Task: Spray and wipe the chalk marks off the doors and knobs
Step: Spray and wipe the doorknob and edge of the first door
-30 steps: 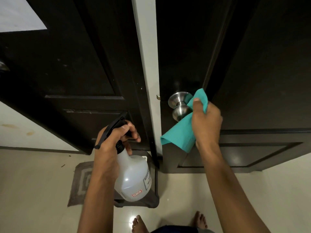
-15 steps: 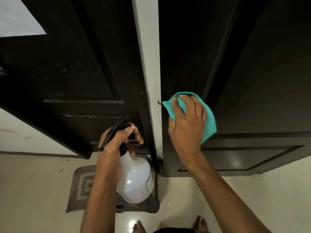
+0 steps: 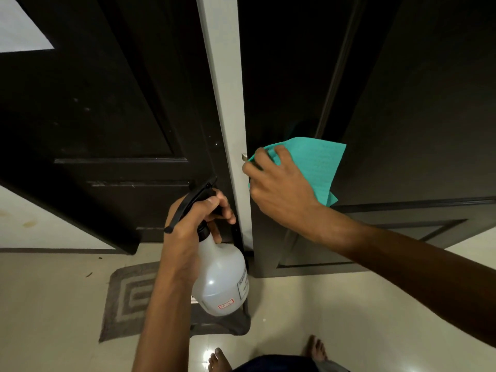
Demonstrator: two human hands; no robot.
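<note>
My right hand grips a teal cloth and presses it over the knob of the right dark door; the knob is hidden under cloth and hand. Only the small metal latch shows at that door's edge. My left hand holds a translucent spray bottle by its black trigger head, low in front of the left dark door. Faint pale smudges dot the left door's panel.
A white door frame post stands between the two doors. A grey patterned mat lies on the cream tile floor below the bottle. My bare feet are at the bottom edge. White wall shows at left.
My right hand moved the cloth from beside the bare steel knob to over it, covering the knob, and has turned on it. The left hand with the bottle stayed nearly still.
</note>
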